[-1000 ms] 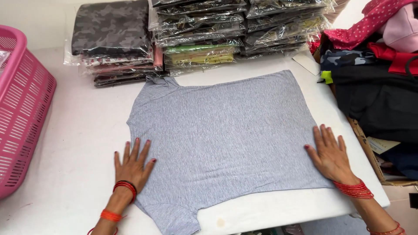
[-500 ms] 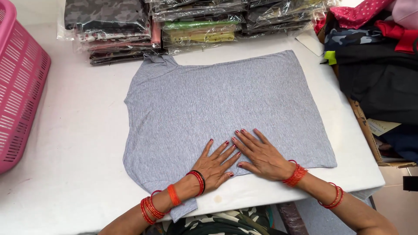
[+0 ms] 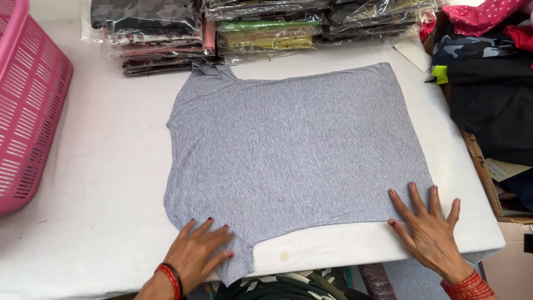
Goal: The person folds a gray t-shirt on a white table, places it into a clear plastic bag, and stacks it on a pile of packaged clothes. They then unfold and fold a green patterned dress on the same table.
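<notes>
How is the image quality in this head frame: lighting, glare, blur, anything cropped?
Head view: even, soft light, faint shadows under both hands; grey T-shirt sharp, no motion blur on left hand or right hand; glare on the plastic-wrapped garment stacks; pink basket is cropped at the left edge.

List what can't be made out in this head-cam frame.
- Grey T-shirt: underside hidden; near-left sleeve partly under the left hand.
- Pink basket: cut by the left edge, contents unseen.
- Packed garments in plastic: cut by the top edge; glare hides their detail.
- Right hand: wrist cut by the bottom edge.
- Cardboard box: contents mostly cut by the right edge.
</notes>
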